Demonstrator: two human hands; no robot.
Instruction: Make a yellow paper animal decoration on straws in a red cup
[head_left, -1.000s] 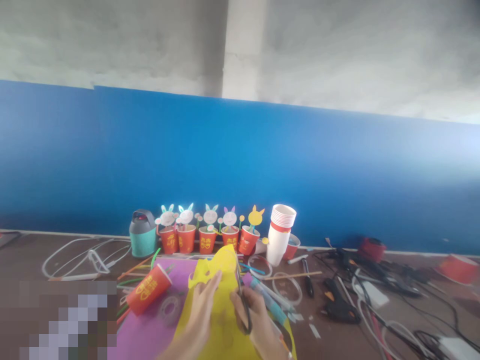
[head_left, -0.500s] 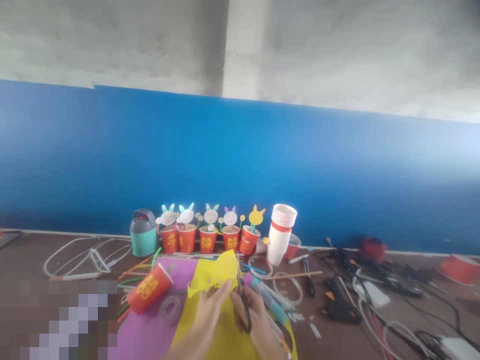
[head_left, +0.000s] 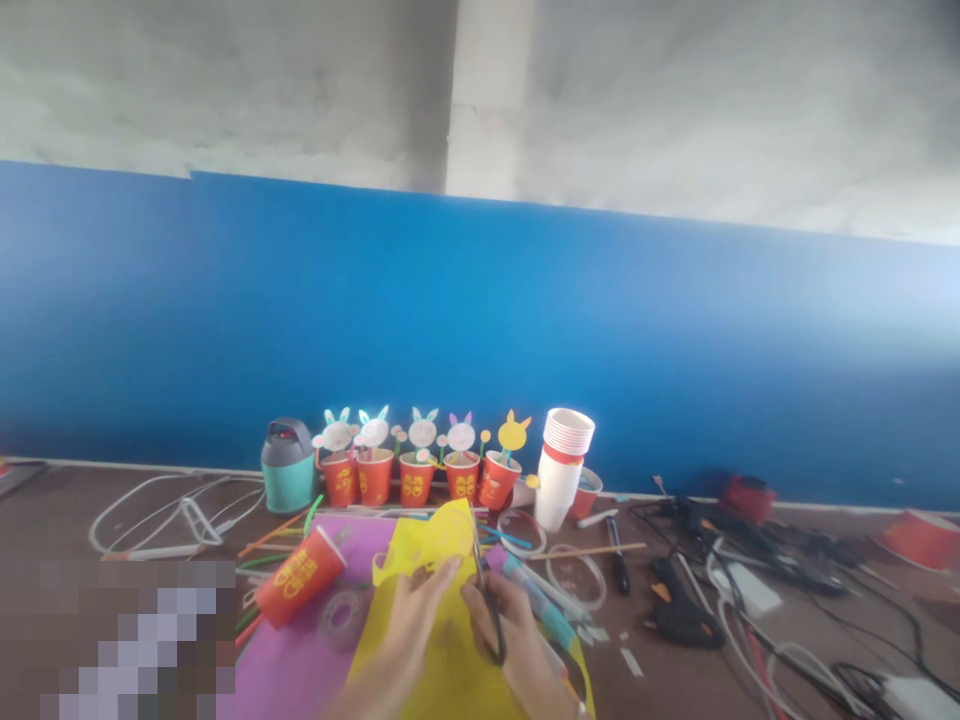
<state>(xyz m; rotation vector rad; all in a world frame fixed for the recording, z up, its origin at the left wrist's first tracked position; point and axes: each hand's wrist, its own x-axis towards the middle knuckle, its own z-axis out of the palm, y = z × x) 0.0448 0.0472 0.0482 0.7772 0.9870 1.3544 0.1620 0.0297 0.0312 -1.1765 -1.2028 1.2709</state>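
Midway, seemingly, through a cut: the right hand (head_left: 517,625), fingers closed through the handles of black scissors (head_left: 486,590), works their blades into a yellow sheet (head_left: 442,650) that the left hand (head_left: 416,625) pinches at its upper edge, just beside the blades. The sheet's far end already shows scalloped cut-outs (the rest looks whole). Beyond the hands stand five finished bunny cups (head_left: 420,470) and a stack of unused cups (head_left: 562,465); one red cup (head_left: 300,577) lies on the worktop (head_left: 660,660), left of the left hand.
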